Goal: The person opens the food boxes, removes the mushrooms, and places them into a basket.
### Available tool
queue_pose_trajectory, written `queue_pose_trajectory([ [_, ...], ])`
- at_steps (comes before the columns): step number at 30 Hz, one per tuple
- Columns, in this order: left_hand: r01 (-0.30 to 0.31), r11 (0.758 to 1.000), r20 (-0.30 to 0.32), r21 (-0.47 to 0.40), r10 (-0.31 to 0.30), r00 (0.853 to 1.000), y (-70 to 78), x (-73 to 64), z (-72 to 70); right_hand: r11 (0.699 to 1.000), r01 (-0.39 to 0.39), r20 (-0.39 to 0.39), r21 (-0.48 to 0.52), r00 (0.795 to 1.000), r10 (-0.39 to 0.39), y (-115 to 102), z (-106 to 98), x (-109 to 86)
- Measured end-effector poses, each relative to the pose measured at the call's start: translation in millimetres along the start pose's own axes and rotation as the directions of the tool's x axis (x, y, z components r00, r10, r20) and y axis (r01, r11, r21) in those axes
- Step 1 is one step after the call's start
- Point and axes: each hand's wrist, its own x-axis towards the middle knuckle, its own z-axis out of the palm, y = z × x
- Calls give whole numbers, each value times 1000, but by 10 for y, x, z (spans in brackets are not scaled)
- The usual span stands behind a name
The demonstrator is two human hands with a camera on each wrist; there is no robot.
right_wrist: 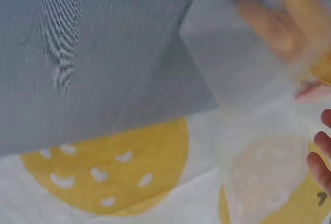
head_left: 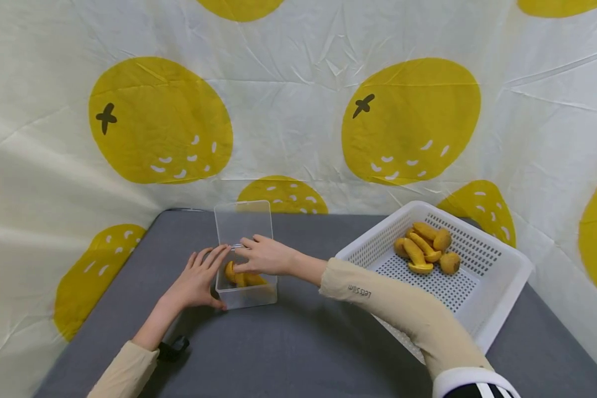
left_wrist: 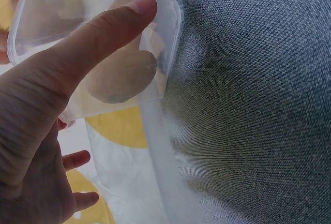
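Note:
A clear plastic box (head_left: 251, 297) stands on the grey table with its hinged lid (head_left: 244, 221) raised at the back. Several yellow-brown, mushroom-shaped pieces (head_left: 249, 279) lie inside it. My left hand (head_left: 196, 282) grips the box's left side; in the left wrist view the thumb (left_wrist: 103, 38) lies along the clear wall, a rounded piece (left_wrist: 124, 76) showing through. Over the opening, near the hinge, reaches my right hand (head_left: 266, 256), fingers apart. Only some of its fingertips (right_wrist: 321, 169) show in the right wrist view, with nothing visible between them.
A white perforated basket (head_left: 497, 276) stands at the right of the table, holding several more yellow-brown mushroom-shaped pieces (head_left: 418, 251). My right forearm crosses its near left edge. A white cloth (head_left: 288, 127) with yellow fruit prints hangs behind the table (head_left: 298, 348).

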Motion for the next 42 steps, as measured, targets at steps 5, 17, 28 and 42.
queue_pose_trajectory([
  [5,-3,1000,2,3,3,1000,6,11,14,997,-76,-137,23,987,78,216,-142,-185],
  [17,-2,1000,7,-16,2,1000,-5,13,-17,972,-175,-346,156,912,220,507,-462,-1008],
  [28,3,999,15,-38,-2,1000,36,54,-19,932,-288,-244,221,909,339,632,-338,-2076],
  [42,16,999,10,-28,-16,1000,62,73,-4,904,-416,30,102,909,415,783,-42,-2999],
])
